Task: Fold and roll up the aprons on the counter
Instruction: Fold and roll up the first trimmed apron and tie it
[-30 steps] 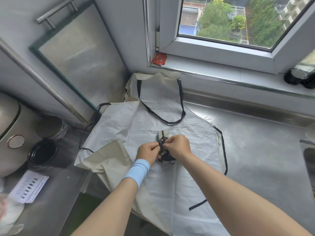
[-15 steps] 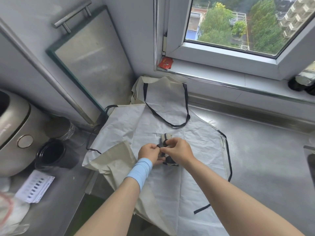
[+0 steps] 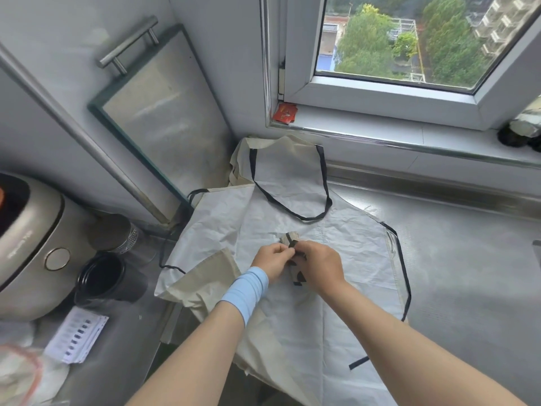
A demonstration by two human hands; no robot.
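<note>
Both hands (image 3: 295, 263) meet, fingers (image 3: 288, 252) pinched together.

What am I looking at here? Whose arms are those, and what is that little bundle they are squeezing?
There is no machine here. The picture comes from a camera worn on a person's head, looking down, so the two arms are that person's own. The left hand, with a light blue wristband, and the right hand are together gripping a small rolled-up beige apron wrapped in black strap. Under it, spread flat on the shiny steel counter, lies a large whitish apron with black straps; more beige cloth peeks out from beneath it. To the left stand a silver rice cooker and a black cup. Above is a window showing green trees.
</note>
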